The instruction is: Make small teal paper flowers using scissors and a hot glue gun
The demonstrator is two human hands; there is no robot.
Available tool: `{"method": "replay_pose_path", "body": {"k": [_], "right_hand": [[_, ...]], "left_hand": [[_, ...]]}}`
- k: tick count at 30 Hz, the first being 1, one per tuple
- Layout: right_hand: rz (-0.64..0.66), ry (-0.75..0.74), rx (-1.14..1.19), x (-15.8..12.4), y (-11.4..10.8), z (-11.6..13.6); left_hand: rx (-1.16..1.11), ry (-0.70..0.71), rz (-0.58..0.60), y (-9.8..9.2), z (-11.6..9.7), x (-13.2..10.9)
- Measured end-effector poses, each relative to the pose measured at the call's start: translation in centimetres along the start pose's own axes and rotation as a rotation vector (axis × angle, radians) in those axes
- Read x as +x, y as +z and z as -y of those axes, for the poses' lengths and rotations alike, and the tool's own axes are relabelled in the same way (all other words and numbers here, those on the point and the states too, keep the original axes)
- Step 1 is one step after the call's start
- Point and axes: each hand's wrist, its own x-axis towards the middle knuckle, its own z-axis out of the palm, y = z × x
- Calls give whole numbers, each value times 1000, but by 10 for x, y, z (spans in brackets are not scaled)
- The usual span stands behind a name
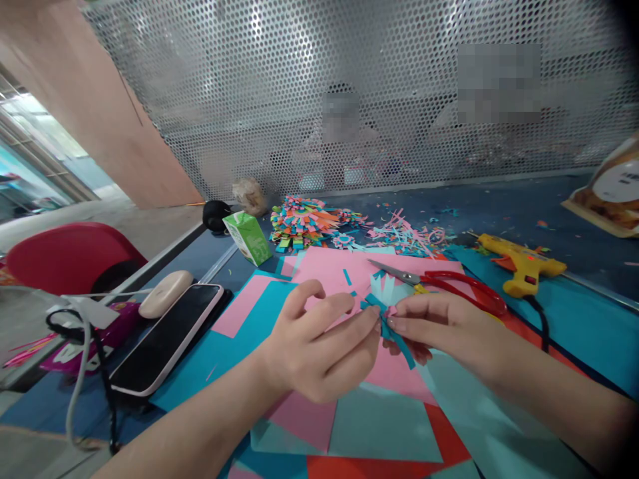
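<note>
Between my two hands is a small piece of fringed paper [389,327] in blue with a little pink, its strips sticking out several ways. My right hand [449,322] pinches it from the right with thumb and fingers. On the other side, my left hand [324,346] has its lower fingertips pressed against the piece, while its upper fingers are bent and lifted off. My left thumb is hidden. Just behind the hands lie red-handled scissors [466,283], blades pointing left, and a light-blue cut paper fringe [387,291]. Pink paper sheets [319,263] spread underneath.
A yellow glue gun [524,263] with a black cord lies at right. Fringed paper flowers [302,223] and paper scraps [409,233] sit near the perforated metal screen [299,86]. At left are a green drink carton [248,238], a phone [167,339] and a white case [166,294].
</note>
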Motion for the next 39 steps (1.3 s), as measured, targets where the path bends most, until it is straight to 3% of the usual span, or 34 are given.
{"method": "replay_pose_path", "body": {"k": [20,26,31,33,35,39], "right_hand": [[25,-1,-14,-1,-2,2],[20,5,-61,-2,-5,1],[20,18,71,-2,-6,1],[21,29,73,-2,-7,1],[14,39,58,0,-9,2],[-76,1,74,4,-18,3]], "left_hand": [[-5,24,38,-2,-3,2],[-23,-64,26,2,-3,-1],[-76,-125,33,4,-2,-6],[-131,-201,48,6,-2,-8],[-251,-379,79,9,-2,-9],[-583,-969,171,18,-3,-9]]}}
